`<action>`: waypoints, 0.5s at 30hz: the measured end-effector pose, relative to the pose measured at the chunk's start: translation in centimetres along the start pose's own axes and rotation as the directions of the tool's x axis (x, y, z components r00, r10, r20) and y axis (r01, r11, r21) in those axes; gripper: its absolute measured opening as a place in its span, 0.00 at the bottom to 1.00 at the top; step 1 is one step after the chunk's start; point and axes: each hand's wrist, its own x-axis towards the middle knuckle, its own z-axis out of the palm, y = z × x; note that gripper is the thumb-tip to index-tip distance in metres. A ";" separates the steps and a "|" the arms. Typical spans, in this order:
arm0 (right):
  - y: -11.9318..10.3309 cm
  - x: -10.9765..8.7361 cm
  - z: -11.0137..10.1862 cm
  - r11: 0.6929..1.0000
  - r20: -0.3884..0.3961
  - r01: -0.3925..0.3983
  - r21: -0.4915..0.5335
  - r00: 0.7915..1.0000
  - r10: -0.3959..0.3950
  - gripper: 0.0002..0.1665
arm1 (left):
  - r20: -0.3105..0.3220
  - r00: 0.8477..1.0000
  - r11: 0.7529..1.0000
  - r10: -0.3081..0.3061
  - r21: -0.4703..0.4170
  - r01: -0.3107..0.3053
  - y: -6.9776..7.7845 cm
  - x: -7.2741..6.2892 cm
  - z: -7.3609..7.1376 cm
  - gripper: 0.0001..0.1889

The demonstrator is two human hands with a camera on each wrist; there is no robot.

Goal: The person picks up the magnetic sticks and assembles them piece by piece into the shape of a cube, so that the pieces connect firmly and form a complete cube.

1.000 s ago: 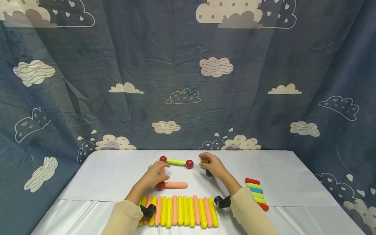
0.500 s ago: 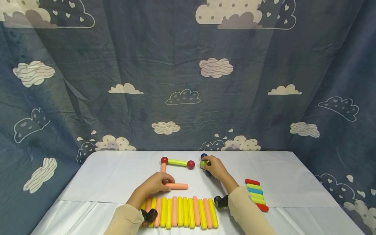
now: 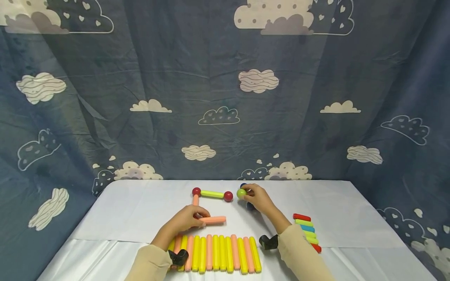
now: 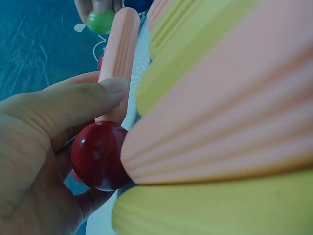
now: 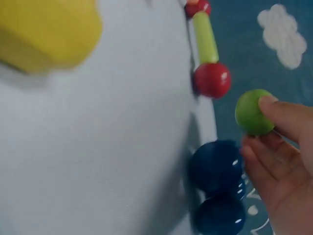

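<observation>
My left hand (image 3: 188, 217) pinches a salmon-pink stick (image 3: 216, 220). In the left wrist view, the thumb presses on that stick (image 4: 119, 54) just above a dark red ball (image 4: 100, 155) at its end. My right hand (image 3: 261, 198) holds a green ball (image 3: 241, 194) between thumb and fingers. The right wrist view shows the green ball (image 5: 254, 112) above several dark blue balls (image 5: 216, 166). Left of the right hand, a yellow-green stick (image 3: 212, 194) joins two red balls (image 3: 228, 196). Another pink stick (image 3: 195, 200) runs from the far-left ball (image 3: 196, 191) toward my left hand, which hides its near end.
A row of yellow and pink sticks (image 3: 222, 253) lies along the near side of the white-covered table (image 3: 355, 218). Shorter red, green and blue sticks (image 3: 305, 228) lie beside the right forearm. A dark cloud-patterned cloth (image 3: 225, 89) hangs behind.
My left hand has come nearer and taken hold of the near pink stick, whose right end has risen slightly. My right hand has picked the green ball from among the blue ones.
</observation>
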 end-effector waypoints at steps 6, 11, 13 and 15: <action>-1.0 -1.8 -0.1 0.978 0.128 0.037 0.207 0.990 -0.064 0.18 | -0.006 1.000 1.000 0.001 -0.020 -0.002 0.0 0.0 0.0 0.10; -1.1 -3.4 0.2 0.946 0.254 0.038 0.322 0.959 -0.125 0.19 | -0.013 1.000 1.000 0.014 -0.018 -0.015 0.1 0.1 0.0 0.10; -1.1 -3.9 0.4 0.941 0.285 0.023 0.337 0.950 -0.125 0.19 | -0.016 1.000 1.000 0.022 -0.019 -0.022 0.2 0.1 0.0 0.10; -1.1 -4.2 0.6 0.939 0.302 0.011 0.344 0.946 -0.121 0.19 | -0.016 0.999 0.999 0.028 -0.024 -0.029 0.4 0.2 0.0 0.10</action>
